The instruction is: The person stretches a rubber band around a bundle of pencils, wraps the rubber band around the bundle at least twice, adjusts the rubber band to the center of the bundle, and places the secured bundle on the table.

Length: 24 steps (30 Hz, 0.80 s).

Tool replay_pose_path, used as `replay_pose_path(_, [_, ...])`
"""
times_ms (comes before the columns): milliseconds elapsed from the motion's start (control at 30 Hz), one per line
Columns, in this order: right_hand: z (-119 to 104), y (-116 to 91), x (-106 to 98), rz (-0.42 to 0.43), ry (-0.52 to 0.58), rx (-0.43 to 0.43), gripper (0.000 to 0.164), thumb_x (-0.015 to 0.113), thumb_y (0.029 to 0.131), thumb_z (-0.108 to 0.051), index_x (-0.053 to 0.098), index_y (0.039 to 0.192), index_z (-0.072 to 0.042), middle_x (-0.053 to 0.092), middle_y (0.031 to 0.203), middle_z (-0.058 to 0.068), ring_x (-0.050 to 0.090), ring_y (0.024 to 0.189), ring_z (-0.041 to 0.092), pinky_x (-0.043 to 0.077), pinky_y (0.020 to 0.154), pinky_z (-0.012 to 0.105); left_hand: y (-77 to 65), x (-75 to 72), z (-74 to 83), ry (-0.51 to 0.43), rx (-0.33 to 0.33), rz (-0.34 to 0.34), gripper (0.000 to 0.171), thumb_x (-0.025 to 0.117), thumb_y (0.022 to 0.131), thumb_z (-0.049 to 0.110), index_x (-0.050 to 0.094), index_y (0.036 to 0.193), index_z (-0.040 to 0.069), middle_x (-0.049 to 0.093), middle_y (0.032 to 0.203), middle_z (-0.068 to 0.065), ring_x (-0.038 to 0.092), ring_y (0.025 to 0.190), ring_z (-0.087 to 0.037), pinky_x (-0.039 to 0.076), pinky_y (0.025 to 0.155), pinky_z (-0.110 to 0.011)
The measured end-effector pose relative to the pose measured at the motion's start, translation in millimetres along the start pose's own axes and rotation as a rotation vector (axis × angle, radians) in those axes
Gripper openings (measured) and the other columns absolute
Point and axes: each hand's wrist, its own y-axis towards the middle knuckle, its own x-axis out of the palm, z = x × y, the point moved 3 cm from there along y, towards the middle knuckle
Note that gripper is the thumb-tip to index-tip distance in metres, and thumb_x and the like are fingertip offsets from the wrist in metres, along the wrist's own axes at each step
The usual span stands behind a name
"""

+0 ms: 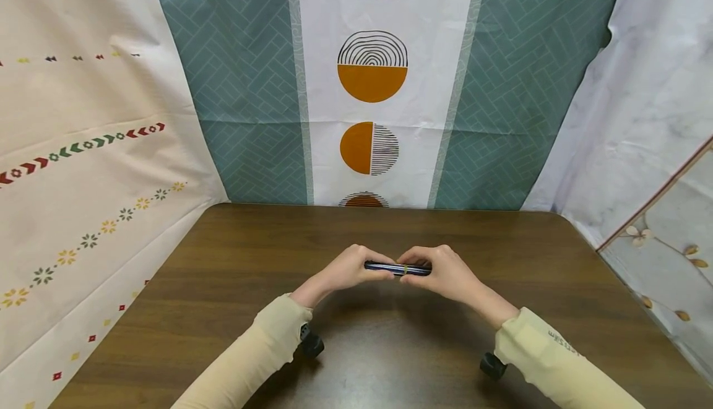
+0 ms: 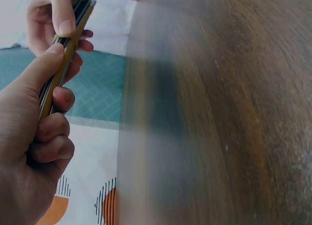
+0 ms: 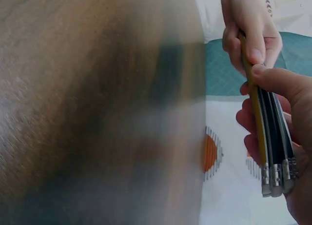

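Observation:
A bundle of pencils (image 1: 385, 267) is held level above the table between both hands. My left hand (image 1: 352, 266) grips its left part, thumb along the near side and fingers curled round it. At the other end, my right hand (image 1: 444, 271) pinches the bundle between thumb and fingers. The two thumbs almost meet at the middle, where a narrow yellow band shows in the head view. In the right wrist view, dark pencils (image 3: 273, 132) lie side by side with a yellow pencil (image 3: 259, 122), their metal-capped eraser ends (image 3: 276, 181) pointing toward the camera.
A brown wooden table (image 1: 267, 236) lies below the hands. Behind it hangs a teal and white patterned cloth (image 1: 250, 87), with a cream patterned cloth (image 1: 83, 180) at the left and a marbled white cloth (image 1: 657, 87) at the right. Dark wrist cameras (image 1: 313, 344) sit under the sleeves.

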Motion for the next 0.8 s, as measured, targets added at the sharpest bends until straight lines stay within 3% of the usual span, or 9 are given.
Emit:
replay_pose_path(167, [2,2,-7,-0.009,-0.025,0.023,0.024,0.082,0.081,-0.029,0.072,0.103,-0.026,0.074,0.089,-0.012,0.068,0.077,-0.001,0.054,0.07,0.021,2.1,-1.6,0.4,-0.011,0.026,0.009,0.026,0.07,0.091,0.035,0.074,0.114,0.023,0.076,0.102,0.008,0.059,0.074,-0.003,0.048,0.069,-0.02])
replay_pose_path(400, [18,3,-17,-0.06,0.031,0.064,0.026,0.08,0.083,-0.024,0.075,0.108,-0.021,0.076,0.096,-0.007,0.064,0.073,0.003,0.052,0.065,0.022,2.2,-8.2,-9.6,-0.028,0.026,-0.054,0.03,0.066,0.096,0.029,0.069,0.125,0.021,0.073,0.115,0.005,0.062,0.088,-0.005,0.05,0.08,-0.021])
replay_pose_path(667, [47,0,-25,-0.087,0.057,0.143,0.029,0.08,0.084,-0.024,0.075,0.112,-0.018,0.076,0.087,-0.007,0.049,0.056,0.003,0.041,0.051,0.021,3.1,-21.7,-25.6,0.055,0.012,-0.076,0.034,0.063,0.097,0.024,0.065,0.131,0.017,0.071,0.119,-0.003,0.059,0.091,-0.011,0.048,0.081,-0.023])
replay_pose_path(800, [61,-2,-23,-0.076,0.085,0.159,0.032,0.079,0.084,-0.027,0.075,0.114,-0.017,0.077,0.092,-0.003,0.054,0.059,0.005,0.043,0.053,0.022,4.0,-25.2,-33.4,0.088,-0.002,-0.056,0.036,0.065,0.096,0.021,0.065,0.132,0.016,0.071,0.113,-0.004,0.058,0.09,-0.011,0.046,0.079,-0.024])
